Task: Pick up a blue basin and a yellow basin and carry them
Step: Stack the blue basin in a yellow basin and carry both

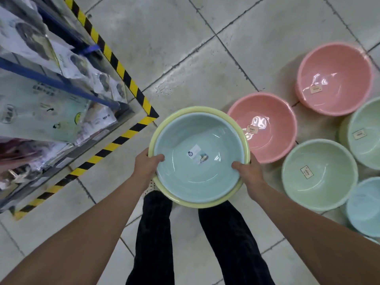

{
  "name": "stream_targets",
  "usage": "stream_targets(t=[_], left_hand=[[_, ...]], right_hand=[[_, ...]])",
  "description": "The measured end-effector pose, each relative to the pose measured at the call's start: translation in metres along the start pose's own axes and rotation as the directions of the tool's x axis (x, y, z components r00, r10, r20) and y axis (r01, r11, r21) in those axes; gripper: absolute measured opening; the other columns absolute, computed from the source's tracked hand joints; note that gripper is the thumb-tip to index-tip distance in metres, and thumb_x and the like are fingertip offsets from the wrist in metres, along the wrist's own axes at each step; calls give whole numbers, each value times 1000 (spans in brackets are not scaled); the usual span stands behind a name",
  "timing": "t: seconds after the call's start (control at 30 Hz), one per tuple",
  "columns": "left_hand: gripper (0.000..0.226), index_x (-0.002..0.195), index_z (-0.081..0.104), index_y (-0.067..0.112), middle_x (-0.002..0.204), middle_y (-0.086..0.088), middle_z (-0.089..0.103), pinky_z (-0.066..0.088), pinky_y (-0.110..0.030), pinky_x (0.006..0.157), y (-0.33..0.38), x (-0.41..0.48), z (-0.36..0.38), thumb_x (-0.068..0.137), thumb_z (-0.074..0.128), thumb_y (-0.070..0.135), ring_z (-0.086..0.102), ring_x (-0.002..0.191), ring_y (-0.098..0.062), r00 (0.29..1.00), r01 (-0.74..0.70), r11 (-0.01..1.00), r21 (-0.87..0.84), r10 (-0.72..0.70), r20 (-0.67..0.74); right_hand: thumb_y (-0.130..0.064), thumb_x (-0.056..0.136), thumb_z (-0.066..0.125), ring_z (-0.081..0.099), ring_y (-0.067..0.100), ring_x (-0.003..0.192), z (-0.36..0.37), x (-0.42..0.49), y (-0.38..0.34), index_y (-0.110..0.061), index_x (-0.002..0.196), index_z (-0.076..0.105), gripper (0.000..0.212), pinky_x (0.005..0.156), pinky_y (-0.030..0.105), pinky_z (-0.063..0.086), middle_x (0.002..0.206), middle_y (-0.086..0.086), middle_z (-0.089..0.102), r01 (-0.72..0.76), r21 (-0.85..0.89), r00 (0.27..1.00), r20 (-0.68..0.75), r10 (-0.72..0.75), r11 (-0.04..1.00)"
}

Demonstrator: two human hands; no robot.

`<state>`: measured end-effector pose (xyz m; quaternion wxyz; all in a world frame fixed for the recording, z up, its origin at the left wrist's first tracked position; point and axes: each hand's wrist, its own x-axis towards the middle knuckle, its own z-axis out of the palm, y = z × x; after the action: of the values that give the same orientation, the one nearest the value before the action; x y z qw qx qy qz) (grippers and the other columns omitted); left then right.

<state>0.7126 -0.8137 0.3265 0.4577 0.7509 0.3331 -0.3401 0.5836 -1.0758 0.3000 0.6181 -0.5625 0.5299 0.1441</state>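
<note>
A light blue basin sits nested inside a slightly larger yellow basin, whose rim shows all around it. I hold the pair in the air above the tiled floor, in front of my legs. My left hand grips the left rims, thumb hooked inside the blue basin. My right hand grips the right rims the same way. A small label is stuck to the blue basin's bottom.
More basins stand on the floor at the right: two pink basins, green basins and another blue basin. A shelf rack of packaged goods stands at the left inside yellow-black floor tape.
</note>
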Motion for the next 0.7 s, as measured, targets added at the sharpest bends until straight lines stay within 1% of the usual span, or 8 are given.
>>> stream_targets(t=[0.1, 0.2, 0.27, 0.37, 0.47, 0.53, 0.6, 0.7], left_hand=[[22, 103, 68, 11, 85, -4, 69, 47, -21, 44, -7, 43, 2, 83, 67, 1, 65, 70, -21, 1000, 13, 999, 33, -13, 8], [26, 107, 68, 10, 91, -6, 70, 50, -25, 53, -19, 89, 7, 83, 68, 2, 66, 74, -22, 1000, 14, 998, 68, -15, 21], [26, 107, 68, 10, 90, -6, 70, 50, -26, 56, -30, 120, 12, 82, 69, 2, 66, 75, -22, 999, 11, 997, 76, -14, 31], [23, 103, 67, 12, 86, -1, 69, 50, -25, 54, -43, 160, 22, 82, 69, 1, 66, 74, -20, 999, 10, 996, 92, -14, 47], [26, 104, 68, 11, 87, -3, 71, 52, -27, 59, -54, 194, 30, 81, 70, 1, 68, 76, -22, 998, 14, 994, 109, -22, 67], [31, 111, 69, 9, 92, -5, 73, 54, -29, 64, -59, 213, 35, 80, 70, 2, 69, 80, -25, 996, 5, 992, 125, -17, 91], [33, 113, 68, 10, 96, -6, 73, 56, -31, 66, -60, 229, 42, 80, 70, 5, 70, 83, -25, 995, -11, 991, 136, -3, 103], [23, 101, 69, 16, 97, -7, 74, 60, -36, 73, -54, 246, 54, 79, 70, 9, 71, 85, -26, 996, -27, 992, 121, 16, 86]], right_hand=[[-2, 82, 67, 69, 18, 95, 22, 28, 7, -31, 121, 62, 49, 80, 36, 58, 106, -1, 72, 1, 8, 1000, -4, -1, 1000], [2, 83, 67, 68, 16, 91, 46, 60, 23, -27, 121, 62, 49, 74, 30, 57, 103, -2, 71, -13, 48, 1000, -23, 14, 999], [4, 82, 67, 68, 16, 89, 58, 84, 38, -23, 123, 62, 49, 72, 29, 58, 102, -2, 71, -25, 60, 999, -42, 27, 998], [4, 82, 67, 69, 17, 90, 73, 115, 60, -20, 126, 63, 50, 76, 33, 59, 102, -2, 71, -38, 77, 996, -76, 44, 996], [4, 83, 66, 67, 12, 85, 84, 139, 74, -20, 126, 62, 49, 69, 28, 56, 99, -5, 70, -45, 75, 994, -94, 52, 996], [3, 82, 66, 67, 12, 85, 89, 153, 82, -21, 126, 62, 50, 67, 27, 56, 100, -5, 70, -46, 82, 992, -110, 55, 996], [2, 83, 66, 68, 12, 84, 93, 164, 87, -21, 121, 64, 45, 66, 26, 55, 98, -6, 70, -51, 99, 990, -124, 64, 994], [0, 84, 65, 66, 13, 81, 99, 180, 88, -23, 111, 64, 35, 66, 27, 54, 95, -6, 70, -60, 157, 984, -159, 85, 986]])
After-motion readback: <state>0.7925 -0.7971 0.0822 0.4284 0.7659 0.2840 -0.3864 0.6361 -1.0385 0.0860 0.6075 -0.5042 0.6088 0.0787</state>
